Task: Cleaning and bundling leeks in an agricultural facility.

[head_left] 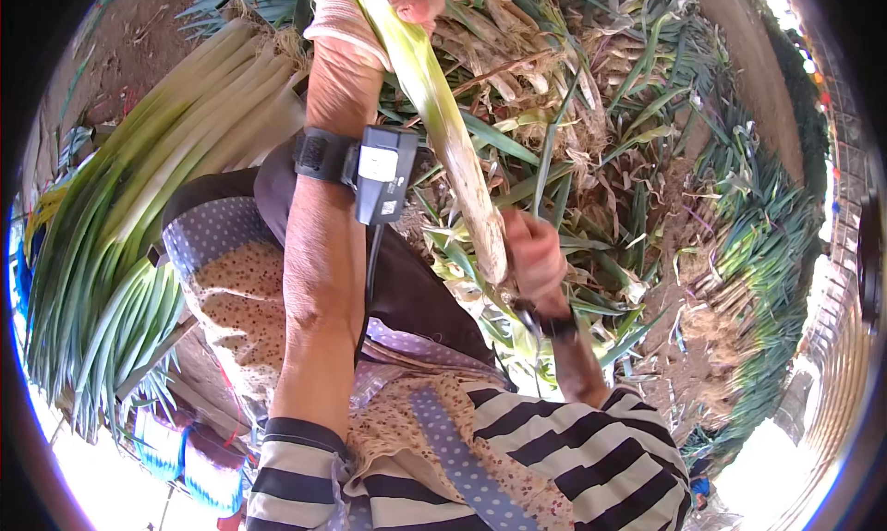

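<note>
A thick leek (442, 115) slants across the middle, its pale green part at the top and a dull, brownish-white end lower down. At the upper edge my left hand (407, 0) is closed around it; a pale cuff covers the wrist and the picture's edge cuts off part of the hand. My right hand (536, 254) is curled beside the leek's lower end, slightly blurred. What its fingers pinch, if anything, is hidden. Loose peeled leaves (573, 208) lie beneath and beyond both hands.
On the left rests a large bundle of cleaned leeks (157, 152) with long green tops. More leeks with roots (748, 300) lie along the right on bare soil (661, 346). A small black device (383, 175) is strapped to my left forearm, its cable running down.
</note>
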### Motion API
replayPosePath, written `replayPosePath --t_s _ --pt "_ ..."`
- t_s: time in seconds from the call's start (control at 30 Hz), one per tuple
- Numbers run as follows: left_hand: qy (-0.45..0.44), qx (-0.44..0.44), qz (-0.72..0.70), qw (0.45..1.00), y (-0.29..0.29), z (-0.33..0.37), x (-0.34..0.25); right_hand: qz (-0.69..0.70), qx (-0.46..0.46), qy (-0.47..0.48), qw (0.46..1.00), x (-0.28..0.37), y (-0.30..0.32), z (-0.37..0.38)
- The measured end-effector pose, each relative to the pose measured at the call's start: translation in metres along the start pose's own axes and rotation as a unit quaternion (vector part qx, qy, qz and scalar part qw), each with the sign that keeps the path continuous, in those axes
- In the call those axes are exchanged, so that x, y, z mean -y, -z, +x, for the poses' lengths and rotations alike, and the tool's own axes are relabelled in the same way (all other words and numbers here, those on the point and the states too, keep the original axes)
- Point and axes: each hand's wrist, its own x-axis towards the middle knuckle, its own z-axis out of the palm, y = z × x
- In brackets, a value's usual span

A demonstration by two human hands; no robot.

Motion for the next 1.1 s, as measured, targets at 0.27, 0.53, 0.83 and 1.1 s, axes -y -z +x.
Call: replayPosePath --t_s 0.27,0.53,0.83,1.1 --pt "0.036 -0.151 0.177 0.972 0.026 0.004 0.008 -0.054 -0.046 0.184 0.980 -0.187 -0.016 -0.092" --pt "0.007 -0.049 0.149 0.988 0.006 -0.001 -0.026 -0.217 -0.018 0.028 0.975 -0.237 0.051 -0.101" --pt "0.065 0.098 0.050 0.992 -0.008 0.009 0.044 0.492 0.192 0.208 0.824 0.039 0.031 -0.044" --pt "0.020 -0.016 0.297 0.955 -0.006 -0.001 0.026 0.269 -0.318 0.253 0.873 0.060 0.031 -0.049"
